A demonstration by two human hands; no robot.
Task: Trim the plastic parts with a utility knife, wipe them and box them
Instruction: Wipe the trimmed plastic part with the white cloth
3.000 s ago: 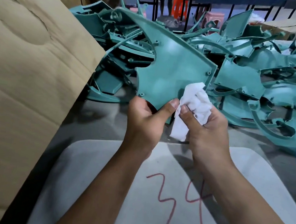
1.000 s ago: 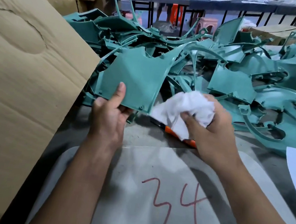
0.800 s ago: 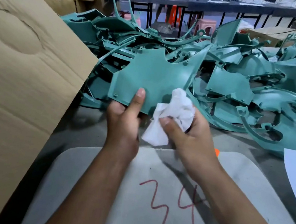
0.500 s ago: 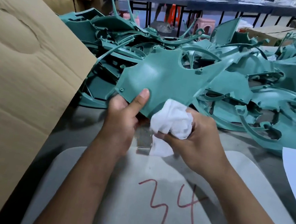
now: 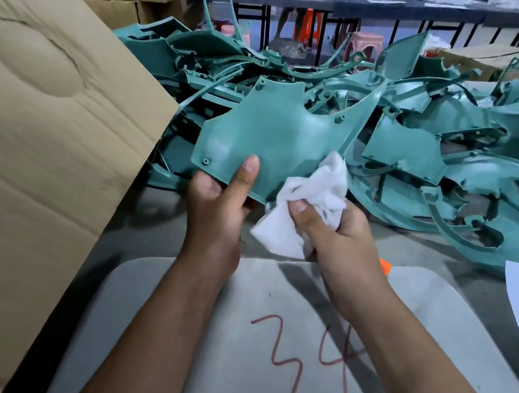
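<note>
left thumb (image 5: 248,169) pressed flat on the green plastic part (image 5: 274,134), left hand (image 5: 215,213) pinching its near bottom edge. right hand (image 5: 342,242) bunched round the white cloth (image 5: 313,191), touching the part's lower right corner. part fans up and away, long axis running up-right; right hand does the wiping. cardboard box (image 5: 40,146) sits left, nearer the left hand.

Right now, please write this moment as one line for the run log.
step: wiping | left hand: holds green plastic part by lower edge | right hand: grips white cloth against part | knife: mostly hidden
</note>
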